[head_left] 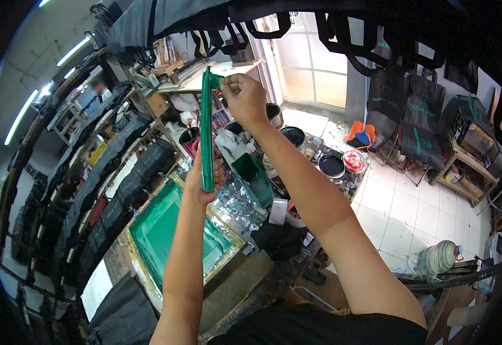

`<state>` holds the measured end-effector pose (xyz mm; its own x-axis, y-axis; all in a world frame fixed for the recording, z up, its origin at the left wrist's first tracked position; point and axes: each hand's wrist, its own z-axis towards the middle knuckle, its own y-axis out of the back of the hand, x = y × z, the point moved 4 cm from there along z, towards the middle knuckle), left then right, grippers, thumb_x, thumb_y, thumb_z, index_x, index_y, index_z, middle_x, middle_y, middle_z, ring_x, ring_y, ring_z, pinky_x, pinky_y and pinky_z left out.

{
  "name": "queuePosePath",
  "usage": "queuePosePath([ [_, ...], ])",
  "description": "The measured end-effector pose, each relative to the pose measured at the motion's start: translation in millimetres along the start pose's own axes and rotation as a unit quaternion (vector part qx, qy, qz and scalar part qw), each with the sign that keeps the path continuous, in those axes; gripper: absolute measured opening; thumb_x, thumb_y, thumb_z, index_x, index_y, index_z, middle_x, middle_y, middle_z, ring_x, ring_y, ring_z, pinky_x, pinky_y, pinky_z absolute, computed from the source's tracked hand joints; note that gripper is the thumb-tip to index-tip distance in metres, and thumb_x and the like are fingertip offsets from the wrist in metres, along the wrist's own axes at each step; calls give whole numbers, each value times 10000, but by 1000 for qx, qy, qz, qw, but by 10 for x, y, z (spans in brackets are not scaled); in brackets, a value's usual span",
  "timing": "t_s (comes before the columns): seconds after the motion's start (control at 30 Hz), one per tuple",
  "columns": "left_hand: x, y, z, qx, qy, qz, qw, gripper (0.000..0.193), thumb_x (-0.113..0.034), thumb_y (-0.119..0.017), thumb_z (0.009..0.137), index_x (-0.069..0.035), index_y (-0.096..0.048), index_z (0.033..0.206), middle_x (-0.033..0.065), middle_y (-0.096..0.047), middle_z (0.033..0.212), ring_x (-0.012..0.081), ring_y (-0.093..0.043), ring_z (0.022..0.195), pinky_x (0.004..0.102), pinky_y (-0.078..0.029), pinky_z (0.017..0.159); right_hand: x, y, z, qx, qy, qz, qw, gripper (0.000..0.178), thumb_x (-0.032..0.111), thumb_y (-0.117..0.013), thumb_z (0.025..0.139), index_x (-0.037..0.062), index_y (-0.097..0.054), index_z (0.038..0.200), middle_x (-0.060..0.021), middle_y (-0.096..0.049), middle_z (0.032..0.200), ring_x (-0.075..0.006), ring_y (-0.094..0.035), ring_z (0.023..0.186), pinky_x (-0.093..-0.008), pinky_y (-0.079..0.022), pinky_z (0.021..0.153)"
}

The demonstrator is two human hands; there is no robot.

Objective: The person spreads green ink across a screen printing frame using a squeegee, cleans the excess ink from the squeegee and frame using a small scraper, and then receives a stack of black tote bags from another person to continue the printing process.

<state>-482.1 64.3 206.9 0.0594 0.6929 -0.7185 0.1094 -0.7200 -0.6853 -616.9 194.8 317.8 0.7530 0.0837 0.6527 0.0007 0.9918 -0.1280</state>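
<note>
Black shirt [320,329] nearest, along the lower edge; both bare arms reach up and forward from it. Left forearm rises almost straight, wrist roughly in line, the left hand [195,185] closed about the lower part of the green bar [207,135], fingers curling round its right side. Right arm crosses up and leftward, elbow bent and out to the right; wrist flexed, fingertips of the right hand [246,99] pinching a small green piece [216,81] at the bar's top — cannot tell whether it is part of the bar or separate. Hands well apart, right above left. Bar near upright, raised over the tabletop [230,206].

Below: green-coated screen [156,233] to the left, partly behind the left forearm; green tub [252,177] right of the left hand. Tins [331,165] beyond the right forearm — one holds dark contents.
</note>
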Motion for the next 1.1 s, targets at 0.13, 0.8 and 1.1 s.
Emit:
queuePosePath([
  [0.13, -34, -76, 41, -21, -8, 12, 1000, 458, -553, -563, 923, -101, -595, 990, -48, -493, 583, 72, -462, 448, 202, -380, 409, -16, 18, -125, 21, -2, 19, 1000, 98, 38, -698, 834, -14, -667, 912, -79, -714, 795, -104, -671, 701, -247, -517, 657],
  [0.8, -86, 210, 419, -65, -96, 112, 987, 453, -509, -434, 995, -114, -633, 1096, 47, -658, 835, 161, -600, 561, 314, -484, 432, -21, 360, -1273, 189, -152, 144, 959, 78, -17, -636, 894, -2, -628, 971, -12, -673, 859, -45, -606, 798, -206, -478, 715],
  [1.1, -109, 443, 546, -125, -142, 58, 980, 509, -479, -395, 1017, -53, -602, 1203, 75, -665, 998, 226, -648, 840, 380, -545, 681, -68, 406, -1430, 225, -253, 244, 909, 137, -30, -620, 900, -26, -640, 1036, -40, -688, 903, -82, -631, 808, -234, -513, 725],
])
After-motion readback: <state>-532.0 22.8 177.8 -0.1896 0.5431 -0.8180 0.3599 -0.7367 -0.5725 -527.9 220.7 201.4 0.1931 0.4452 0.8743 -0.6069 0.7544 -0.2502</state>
